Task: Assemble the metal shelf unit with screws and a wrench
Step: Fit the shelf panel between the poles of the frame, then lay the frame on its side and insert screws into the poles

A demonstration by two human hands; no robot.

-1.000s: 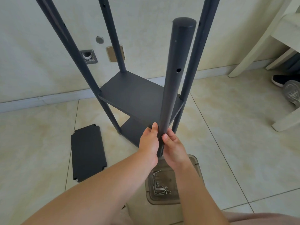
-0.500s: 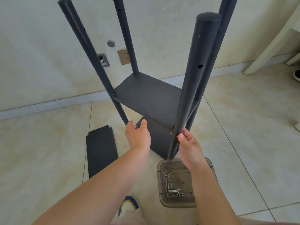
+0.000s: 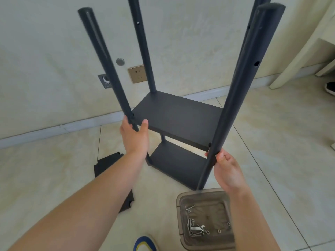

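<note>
- The shelf unit [image 3: 178, 122] stands on the tiled floor [image 3: 272, 142] near the wall, just beyond the person. Two shelves are fitted low down; four posts rise well above them.
- Its long axis runs upright along the posts, the bare post tops pointing toward the camera. The shelves lie level, their long sides running left to right.
- Left hand [image 3: 135, 137] wraps the near-left post [image 3: 107, 67] just at the upper shelf's corner, thumb against the shelf edge.
- Right hand [image 3: 227, 170] grips the near-right post [image 3: 241, 91] just below the upper shelf, fingers curled round it.
- Handling, as I judge it: painted metal, stiff, fairly light but top-heavy and wobbly while joints are loose. The smooth tubes may slip; holding low on the posts, close to the shelf joints, should give most control.
- A loose shelf panel [image 3: 110, 178] lies flat on the floor to the left, partly hidden by the left forearm.
- A clear tub [image 3: 183, 201] near the right forearm holds the screws [image 3: 193, 227] and a small wrench [image 3: 198, 228].
- A shoe toe [image 3: 144, 243] shows at the bottom edge.
</note>
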